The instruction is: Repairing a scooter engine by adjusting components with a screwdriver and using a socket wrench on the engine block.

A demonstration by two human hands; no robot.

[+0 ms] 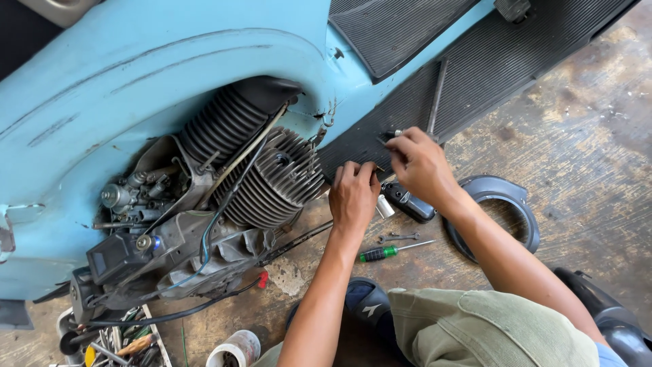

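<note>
My left hand (353,196) rests with curled fingers on the edge of the black ribbed floor mat (407,102) of a light blue scooter (102,81), right beside the finned engine cylinder (275,180). My right hand (420,163) pinches a small metal part (396,134) against the mat. A long metal rod (437,95) lies on the mat just above that hand. Under my hands a black handle-like part (407,202) and a small white cylinder (385,206) lie on the floor.
A green-handled screwdriver (390,251) and a small wrench (397,237) lie on the stained concrete floor. A grey round cover (506,200) sits to the right. A tray of tools (115,340) and a white cup (234,348) stand at bottom left. The exposed engine (170,238) fills the left.
</note>
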